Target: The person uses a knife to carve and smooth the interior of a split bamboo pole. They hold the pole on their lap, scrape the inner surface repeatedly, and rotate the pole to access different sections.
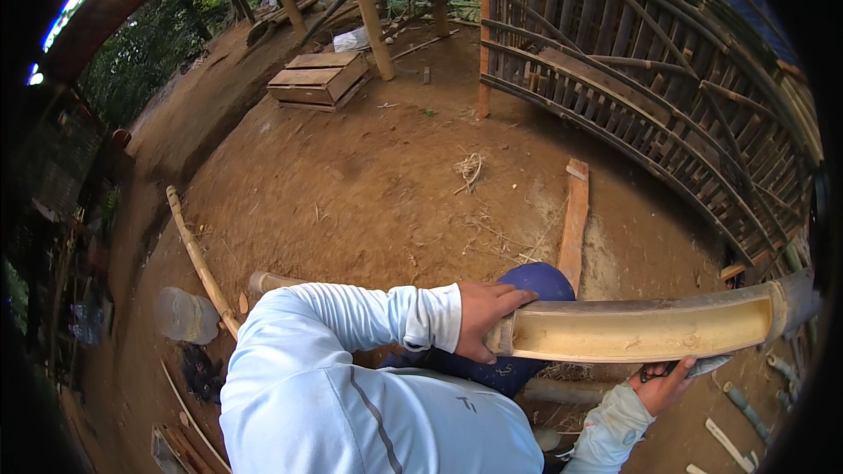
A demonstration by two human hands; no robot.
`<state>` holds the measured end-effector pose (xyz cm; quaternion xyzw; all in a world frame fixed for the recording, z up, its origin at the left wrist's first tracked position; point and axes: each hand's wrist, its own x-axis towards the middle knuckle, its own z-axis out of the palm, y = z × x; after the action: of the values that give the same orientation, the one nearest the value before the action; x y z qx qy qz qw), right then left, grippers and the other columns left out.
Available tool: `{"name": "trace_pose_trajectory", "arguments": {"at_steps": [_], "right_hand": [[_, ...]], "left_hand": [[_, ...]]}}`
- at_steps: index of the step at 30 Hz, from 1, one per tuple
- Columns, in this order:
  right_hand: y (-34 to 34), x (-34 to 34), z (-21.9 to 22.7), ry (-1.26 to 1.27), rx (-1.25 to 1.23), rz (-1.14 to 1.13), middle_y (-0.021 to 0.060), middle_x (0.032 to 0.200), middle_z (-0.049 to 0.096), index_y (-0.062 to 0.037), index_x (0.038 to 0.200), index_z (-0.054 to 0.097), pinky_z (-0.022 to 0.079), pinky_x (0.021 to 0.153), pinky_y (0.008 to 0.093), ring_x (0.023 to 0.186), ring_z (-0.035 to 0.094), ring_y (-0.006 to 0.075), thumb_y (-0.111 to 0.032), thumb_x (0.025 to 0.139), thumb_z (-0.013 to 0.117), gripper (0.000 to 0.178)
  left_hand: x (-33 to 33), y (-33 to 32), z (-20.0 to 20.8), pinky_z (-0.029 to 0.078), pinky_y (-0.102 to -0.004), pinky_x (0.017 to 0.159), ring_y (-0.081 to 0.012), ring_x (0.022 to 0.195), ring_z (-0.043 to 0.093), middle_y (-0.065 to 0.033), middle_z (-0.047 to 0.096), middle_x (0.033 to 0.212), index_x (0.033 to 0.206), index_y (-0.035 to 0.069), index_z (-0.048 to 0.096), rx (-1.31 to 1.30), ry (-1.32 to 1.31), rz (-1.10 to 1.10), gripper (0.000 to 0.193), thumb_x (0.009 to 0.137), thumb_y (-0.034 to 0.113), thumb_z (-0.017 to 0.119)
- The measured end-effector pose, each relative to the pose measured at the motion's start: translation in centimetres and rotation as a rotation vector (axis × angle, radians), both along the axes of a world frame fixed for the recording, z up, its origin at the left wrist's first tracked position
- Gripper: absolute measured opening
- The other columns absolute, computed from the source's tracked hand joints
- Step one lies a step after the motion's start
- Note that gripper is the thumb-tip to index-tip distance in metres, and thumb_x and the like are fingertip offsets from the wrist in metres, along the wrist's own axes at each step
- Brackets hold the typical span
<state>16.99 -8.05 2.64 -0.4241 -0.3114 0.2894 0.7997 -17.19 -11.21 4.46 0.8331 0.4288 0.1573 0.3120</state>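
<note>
A thick bamboo section (pixel 641 333), cut open along one side to show its pale hollow, lies across my lap and reaches out to the right. My left hand (pixel 492 316) grips its left end, fingers over the top and thumb below. Under the near edge, my right hand (pixel 665 386) is closed on the dark handle of a knife (pixel 709 366). The grey blade points right, close along the bamboo's near edge; I cannot tell whether it touches. My knee (pixel 540 281) in dark blue cloth shows behind the bamboo.
A wooden plank (pixel 574 224) lies on the dirt ahead. At the left are a bamboo pole (pixel 202 254) and a clear plastic jug (pixel 187 316). A slatted bamboo fence (pixel 632 61) stands far right; a wooden crate (pixel 318 81) sits by a bamboo table (pixel 373 26). Cut bamboo pieces (pixel 746 412) lie at the lower right.
</note>
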Motion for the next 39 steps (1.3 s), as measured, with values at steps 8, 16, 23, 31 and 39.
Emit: {"name": "trace_pose_trajectory", "arguments": {"at_steps": [8, 16, 23, 31, 39], "right_hand": [[0.8, 2.5, 1.4, 0.246, -0.016, 0.106, -0.0049, 0.073, 0.050, -0.0069, 0.116, 0.064, 0.033, 0.051, 0.0219, 0.058, 0.040, 0.0045, -0.039, 0.099, 0.064, 0.037], [-0.2, 1.7, 3.0, 0.087, -0.047, 0.221, 0.0003, 0.077, 0.053, -0.0031, 0.116, 0.055, 0.038, 0.047, 0.0245, 0.054, 0.046, 0.0073, -0.031, 0.102, 0.065, 0.032], [-6.2, 5.6, 4.7, -0.227, -0.217, 0.094, 0.0163, 0.095, 0.065, -0.0031, 0.121, 0.043, 0.047, 0.049, 0.0266, 0.054, 0.056, 0.0125, -0.026, 0.110, 0.044, 0.026], [-7.4, 8.6, 8.3, -0.676, -0.448, 0.012, 0.0061, 0.086, 0.065, -0.0022, 0.119, 0.053, 0.045, 0.053, 0.0234, 0.058, 0.054, 0.0079, -0.021, 0.110, 0.046, 0.022], [-5.5, 10.5, 11.8, -1.009, -0.711, -0.059, 0.0026, 0.070, 0.060, -0.0024, 0.117, 0.058, 0.043, 0.049, 0.0268, 0.054, 0.054, 0.0084, -0.024, 0.107, 0.052, 0.025]], "left_hand": [[1.7, 1.2, 1.1, 0.048, -0.0460, 0.107, -0.0450, 0.131, 0.051, -0.0269, 0.049, 0.142, 0.152, -0.001, 0.031, 0.104, -0.006, -0.002, 0.114, 0.061, 0.029, 0.092], [2.6, 2.6, 1.5, 0.051, -0.0440, 0.102, -0.0416, 0.118, 0.064, -0.0263, 0.062, 0.127, 0.147, -0.001, 0.037, -0.142, -0.053, 0.010, 0.108, 0.058, 0.027, 0.092], [4.1, 0.5, 1.1, 0.052, -0.0448, 0.100, -0.0431, 0.117, 0.063, -0.0263, 0.060, 0.128, 0.144, -0.001, 0.040, 0.048, 0.013, 0.106, 0.103, 0.058, 0.023, 0.091], [4.5, -1.4, 0.9, 0.050, -0.0457, 0.103, -0.0436, 0.119, 0.061, -0.0252, 0.059, 0.132, 0.145, 0.000, 0.041, 0.107, 0.076, 0.204, 0.107, 0.054, 0.017, 0.093], [4.5, -1.8, 0.7, 0.052, -0.0469, 0.096, -0.0436, 0.110, 0.063, -0.0240, 0.061, 0.123, 0.149, 0.002, 0.039, 0.229, 0.058, 0.189, 0.111, 0.054, 0.019, 0.094]]}}
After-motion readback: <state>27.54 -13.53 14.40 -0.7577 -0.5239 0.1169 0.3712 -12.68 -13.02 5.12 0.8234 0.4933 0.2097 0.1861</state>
